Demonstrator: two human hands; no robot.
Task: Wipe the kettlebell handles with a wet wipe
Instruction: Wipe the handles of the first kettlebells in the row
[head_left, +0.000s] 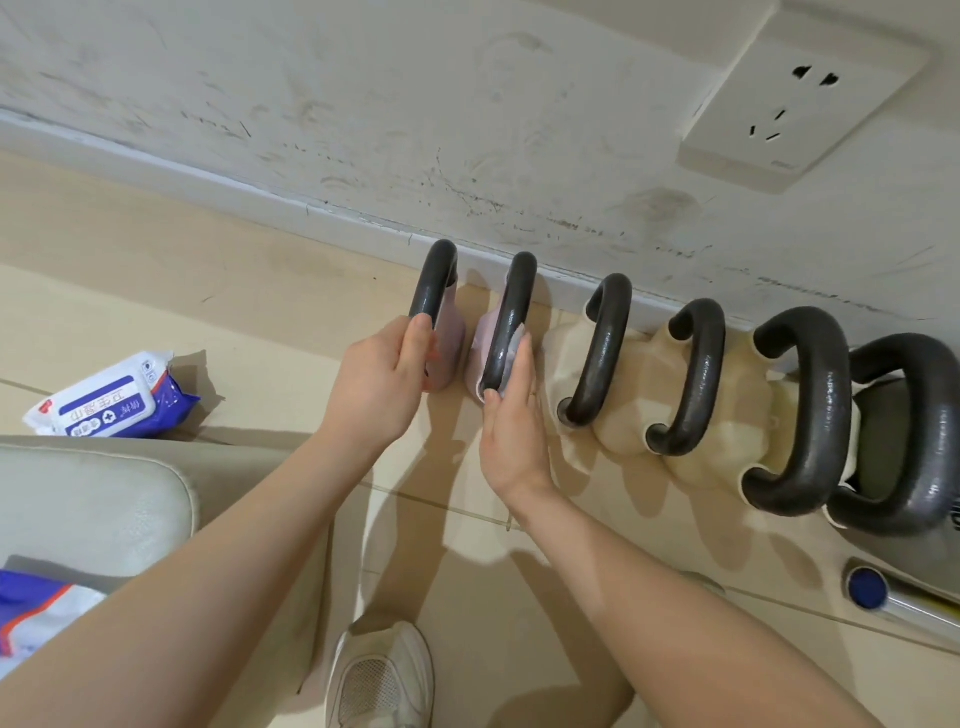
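Several kettlebells stand in a row along the wall, each with a dark grey loop handle. My left hand grips the near end of the leftmost handle, above its pink body. My right hand presses a white wet wipe against the near part of the second handle, which looks wet and shiny. To the right come the third handle, the fourth handle and two larger handles.
A pack of wet wipes lies on the tiled floor at the left. A pale cushion fills the lower left. My white shoe is below. A wall socket sits upper right. A silver tube with a blue cap lies lower right.
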